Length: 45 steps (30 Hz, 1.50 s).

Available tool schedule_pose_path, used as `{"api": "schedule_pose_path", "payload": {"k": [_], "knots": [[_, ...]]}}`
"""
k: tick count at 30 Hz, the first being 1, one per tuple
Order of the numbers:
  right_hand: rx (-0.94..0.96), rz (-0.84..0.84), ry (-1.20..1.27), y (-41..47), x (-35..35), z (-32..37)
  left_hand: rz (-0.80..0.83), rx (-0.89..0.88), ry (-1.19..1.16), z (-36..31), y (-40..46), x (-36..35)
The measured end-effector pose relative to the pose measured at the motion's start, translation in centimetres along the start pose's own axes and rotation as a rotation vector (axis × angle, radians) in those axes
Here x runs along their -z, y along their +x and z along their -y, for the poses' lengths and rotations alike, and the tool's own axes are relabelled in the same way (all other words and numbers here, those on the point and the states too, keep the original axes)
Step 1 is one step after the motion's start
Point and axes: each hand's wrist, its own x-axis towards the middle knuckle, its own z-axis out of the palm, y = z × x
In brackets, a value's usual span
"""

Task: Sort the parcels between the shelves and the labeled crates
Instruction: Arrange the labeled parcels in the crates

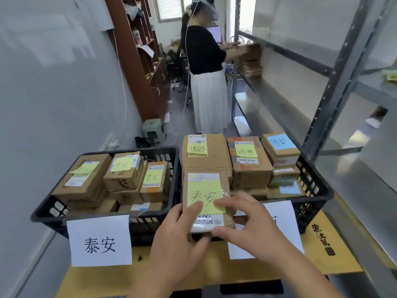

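Both hands [180, 235] [247, 222] grip parcel [206, 190] (yellow note) above crates [163, 153].

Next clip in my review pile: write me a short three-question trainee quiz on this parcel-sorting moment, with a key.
1. True or false: the held parcel carries a blue sticky note.
2. Which crate's paper label matches the note on the held parcel? A) left crate B) right crate
3. How many hands are on that parcel?

Key:
1. False; its note is yellow.
2. A; the left crate's label reads 泰安, like the note.
3. Two: the left hand and the right hand both grip its near end.
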Motion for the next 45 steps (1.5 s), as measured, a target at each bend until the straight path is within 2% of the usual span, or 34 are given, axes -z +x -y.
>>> {"api": "schedule_pose_path", "payload": {"k": [8, 18, 26, 32, 37, 42, 45], "knots": [[0.094, 0.1, -0.044, 6.2, -2.2, 0.2, -0.076, 0.172, 0.062, 2.8, 2.9, 2.2], [0.13, 0.232, -0.153, 12.8, -9.6, 1.4, -0.079, 0.315, 0.016, 11.1, 5.0, 6.1], [0.194, 0.14, -0.141, 19.4, -17.0, 3.0, -0.025, 0.275, -0.03, 20.1, 9.3, 10.8], [0.144, 0.081, -0.074, 23.6, -19.6, 3.9, -0.028, 0.295, -0.115, 26.6, 11.5, 15.5], [0.035, 0.106, -0.399, 27.9, -22.8, 4.2, -0.098, 0.35, -0.173, 31.6, 11.0, 19.8], [-0.035, 0.304, -0.691, 32.7, -28.4, 5.2, -0.147, 0.4, -0.168, 34.9, 11.0, 22.2], [-0.109, 0.374, -0.774, 34.8, -31.3, 4.6, -0.144, 0.412, -0.16, 36.1, 11.1, 22.7]]}}
